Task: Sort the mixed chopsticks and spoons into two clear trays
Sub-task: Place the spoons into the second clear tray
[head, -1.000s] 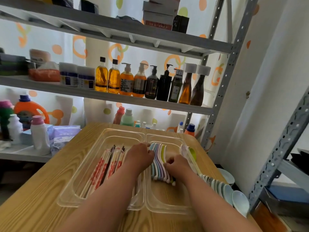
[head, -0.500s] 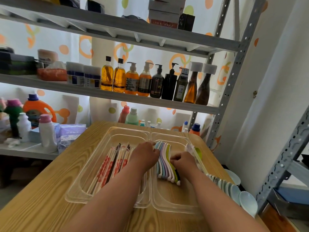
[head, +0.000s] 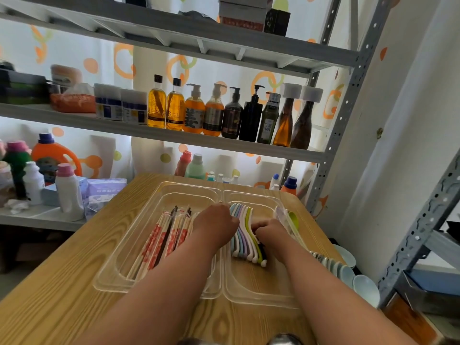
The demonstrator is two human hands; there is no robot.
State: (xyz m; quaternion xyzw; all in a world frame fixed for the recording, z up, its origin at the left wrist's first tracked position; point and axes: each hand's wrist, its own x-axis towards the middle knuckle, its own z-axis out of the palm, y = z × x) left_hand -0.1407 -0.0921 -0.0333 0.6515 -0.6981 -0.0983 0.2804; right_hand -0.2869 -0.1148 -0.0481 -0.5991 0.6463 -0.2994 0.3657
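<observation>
Two clear trays sit side by side on the wooden table. The left tray (head: 117, 255) holds several paper-wrapped chopsticks (head: 159, 241). The right tray (head: 261, 292) holds a row of pastel spoons (head: 245, 232) standing on edge. My left hand (head: 215, 224) rests against the left side of the spoon row, fingers curled over it. My right hand (head: 270, 231) presses the row from the right, fingers curled on the spoons. The fingertips of both hands are hidden.
A green spoon in a clear wrapper (head: 290, 220) leans on the right tray's edge. A line of pale blue ceramic spoons (head: 348, 273) runs along the table's right edge. Bottles (head: 68, 192) crowd the low shelf at left; a metal rack post (head: 331, 145) stands behind.
Both hands stay on the spoon row, squeezing it slightly closer together. The camera has tilted a little, shifting the scene right.
</observation>
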